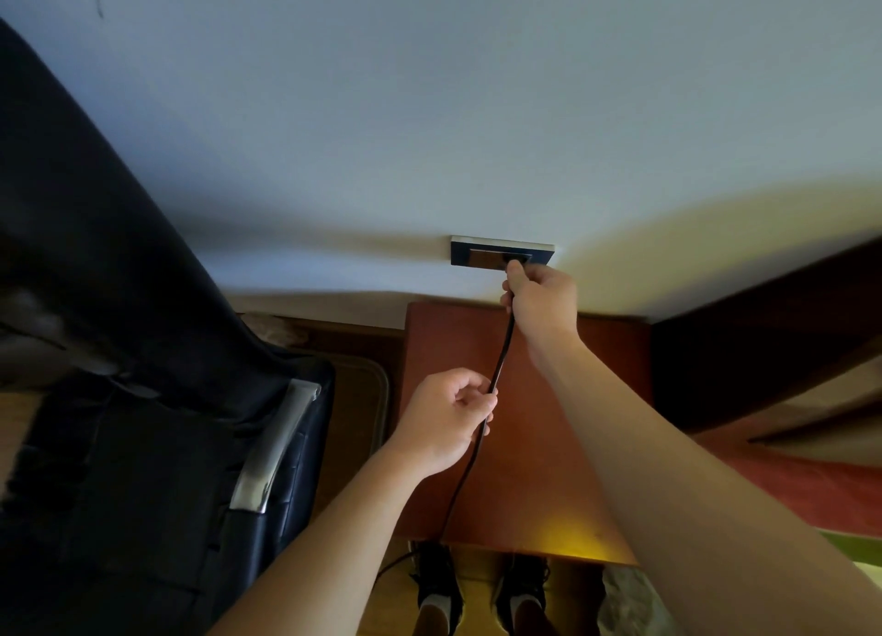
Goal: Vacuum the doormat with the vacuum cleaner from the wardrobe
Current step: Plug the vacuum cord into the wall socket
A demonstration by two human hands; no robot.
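Beside a black leather chair point(143, 444), the left hand point(446, 420) pinches a thin black power cable point(501, 358) above a reddish wooden table point(572, 444). The cable climbs to the right hand point(541, 299), whose curled fingers grip the black plug point(514, 268) at a dark wall socket point(482, 252).

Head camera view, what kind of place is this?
Probably a living room or office at home: a black leather chair, a wooden table against a painted wall, and a wall socket above it.
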